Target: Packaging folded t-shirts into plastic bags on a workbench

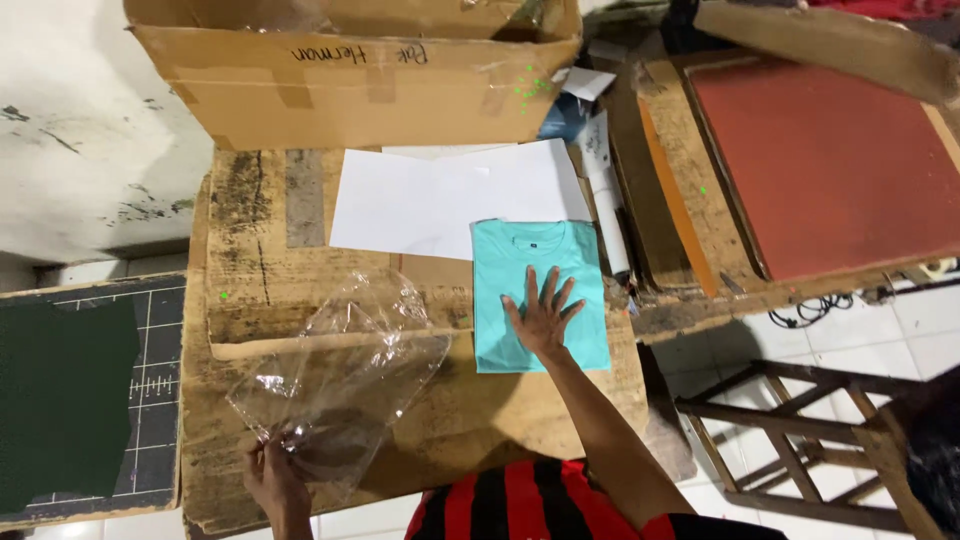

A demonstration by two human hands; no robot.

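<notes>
A folded turquoise T-shirt (538,262) lies on the cardboard-covered table (250,300), collar toward the far side. My right hand (543,313) rests flat on its lower half, fingers spread. My left hand (274,477) grips the near edge of a clear plastic bag (345,375), which is lifted and billowing over the table to the left of the shirt. A white sheet (440,200) lies just beyond the shirt, partly under its top edge.
A large open cardboard box (350,90) stands at the table's far side. To the right sits a worn wooden frame with a red-brown panel (830,165). A dark cutting mat (70,400) lies left; a wooden stool (800,440) stands on the tiled floor right.
</notes>
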